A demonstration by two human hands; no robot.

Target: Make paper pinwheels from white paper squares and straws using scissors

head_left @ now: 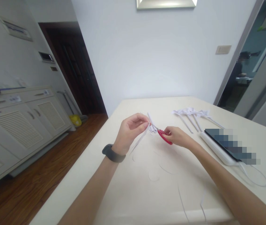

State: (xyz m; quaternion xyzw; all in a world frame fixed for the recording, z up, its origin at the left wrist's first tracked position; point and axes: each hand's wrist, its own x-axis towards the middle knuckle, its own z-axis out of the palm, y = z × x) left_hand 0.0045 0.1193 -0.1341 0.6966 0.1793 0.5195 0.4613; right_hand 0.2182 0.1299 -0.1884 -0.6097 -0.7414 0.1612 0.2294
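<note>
My left hand (133, 129) is closed in a pinch on a thin white paper strip (140, 139), which hangs down toward the table. In my right hand (174, 136) is a pair of scissors (163, 136) with red handles. Their blades point left and reach the strip close to my left fingertips; whether the blades are apart I cannot tell. Just behind the blades lie several small white paper sticks (152, 127), partly hidden. Thin white offcuts (167, 170) are scattered on the table in front of my hands.
On the cream table (133, 193), several white paper pieces with long stems (190, 114) lie at the back right. A dark-screened device (226, 145) rests on a white block (217, 150), with a white cable (259, 184) beside it. A person (238, 68) is visible through the doorway at right.
</note>
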